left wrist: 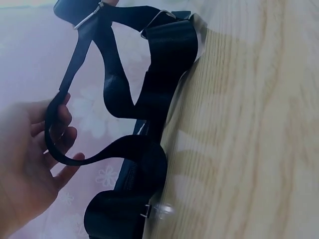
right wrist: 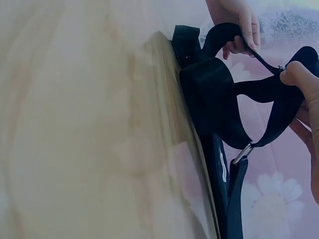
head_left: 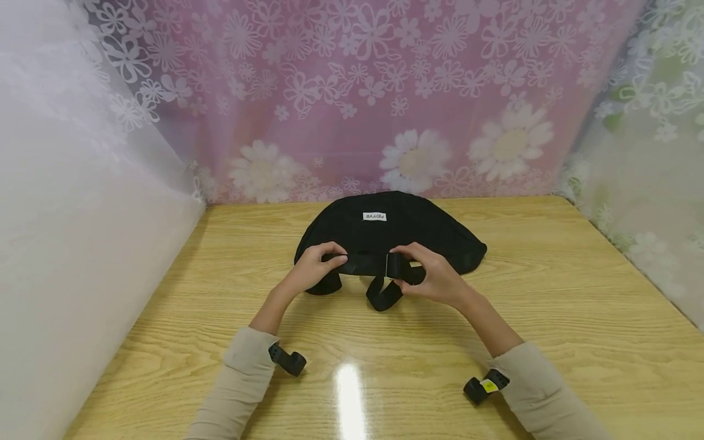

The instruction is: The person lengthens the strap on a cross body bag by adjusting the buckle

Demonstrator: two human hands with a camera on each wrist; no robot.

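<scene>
A black crescent-shaped bag (head_left: 396, 226) lies on the table, its small white label (head_left: 374, 216) upside down in the head view. Along its near edge runs a black webbing strap (head_left: 365, 264), held up between the two hands. The left hand (head_left: 316, 267) pinches the strap between thumb and fingers; in the left wrist view the webbing curves round past its fingertips. A metal slider buckle (head_left: 387, 266) sits on the strap, right beside the right hand (head_left: 437, 275), which grips the doubled webbing there. Another metal ring (right wrist: 242, 154) joins strap pieces below the right hand.
A slack strap loop (head_left: 383, 299) hangs onto the wooden table (head_left: 247, 244) before the bag. Pink floral curtain (head_left: 341, 122) closes off the back, with pale sheets at both sides. Each sleeve cuff carries a black wrist camera (head_left: 288, 360).
</scene>
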